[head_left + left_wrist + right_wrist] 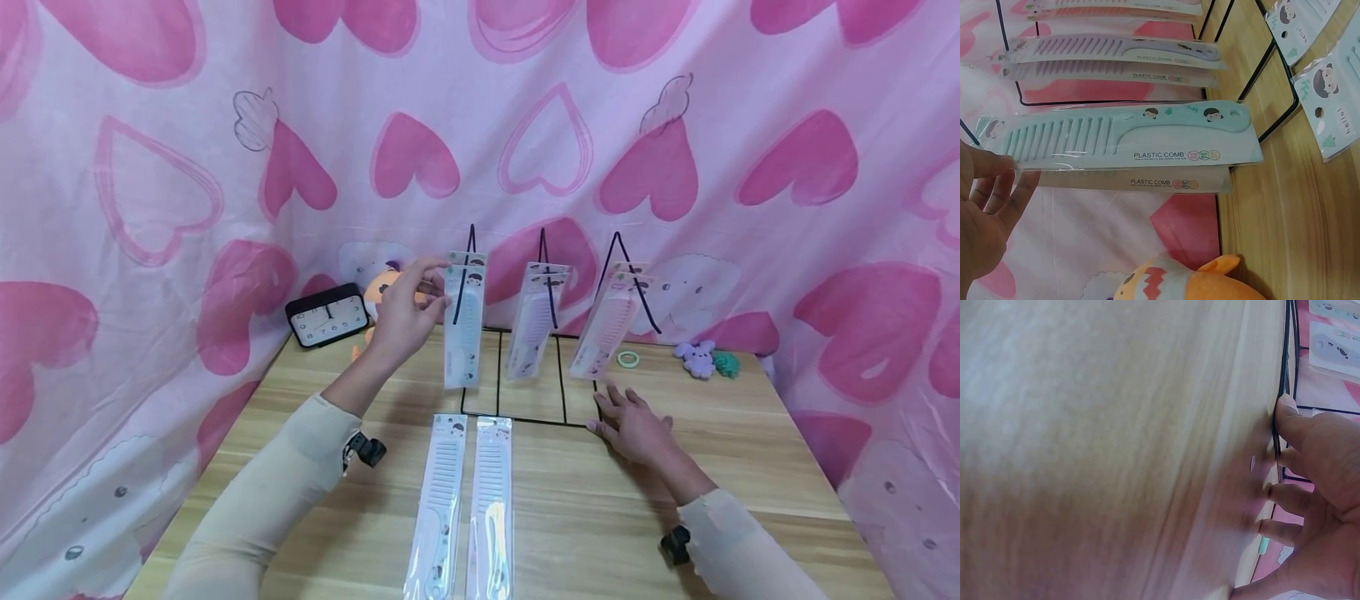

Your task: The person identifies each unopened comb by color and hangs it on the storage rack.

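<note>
A green packaged comb [463, 333] hangs in front of another package on the left hook of a black wire display rack [529, 422]. My left hand [408, 312] pinches its side edge near the top; the thumb overlaps the wrapper in the left wrist view, where the comb's green teeth and printed handle [1185, 117] show. Purple packaged combs [534, 325] hang on the middle hook and pink ones [606, 325] on the right hook. My right hand [637, 425] rests with spread fingers on the table, thumb at the rack base's front right corner.
Two more packaged combs [437, 508] [491, 508] lie side by side on the wooden table in front of the rack. A black clock [327, 317] and an orange plush toy [381, 287] stand at the back left. A green ring [627, 359] and small purple toy [697, 358] lie right.
</note>
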{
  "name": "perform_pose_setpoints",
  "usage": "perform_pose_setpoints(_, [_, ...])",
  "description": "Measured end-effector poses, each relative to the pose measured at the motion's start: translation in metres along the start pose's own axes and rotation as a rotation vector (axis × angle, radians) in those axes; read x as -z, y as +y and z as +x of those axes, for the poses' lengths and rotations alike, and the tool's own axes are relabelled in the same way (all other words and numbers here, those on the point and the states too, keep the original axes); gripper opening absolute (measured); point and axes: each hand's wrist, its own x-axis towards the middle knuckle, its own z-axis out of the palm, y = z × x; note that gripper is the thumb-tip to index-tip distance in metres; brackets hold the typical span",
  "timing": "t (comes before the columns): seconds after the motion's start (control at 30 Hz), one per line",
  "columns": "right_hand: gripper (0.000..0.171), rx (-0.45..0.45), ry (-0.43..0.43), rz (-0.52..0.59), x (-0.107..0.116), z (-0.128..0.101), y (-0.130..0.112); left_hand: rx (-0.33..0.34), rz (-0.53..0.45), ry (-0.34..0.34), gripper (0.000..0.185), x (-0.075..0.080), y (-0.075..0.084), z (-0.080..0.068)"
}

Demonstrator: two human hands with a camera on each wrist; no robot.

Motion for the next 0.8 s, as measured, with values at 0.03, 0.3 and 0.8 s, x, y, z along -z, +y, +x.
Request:
perform_pose_setpoints(0.03, [0.069, -0.001, 0.001, -0.003, -0.0009, 0.0002, -0.0004, 0.007, 0.001, 0.000, 0.059, -0.0003, -0.0001, 0.0007])
perform_pose_setpoints(0.3, [0.070, -0.012, -0.010, -0.011, -0.0015, 0.0028, -0.0006, 0.038, 0.003, 0.008, 0.060, -0.0014, 0.0008, 0.0041])
perform_pose_setpoints(0.8, [0.069, -0.021, -0.031, -0.002, 0.0009, 0.0032, -0.0011, -0.008, -0.018, 0.014, 0.057, -0.0013, -0.0054, 0.0019])
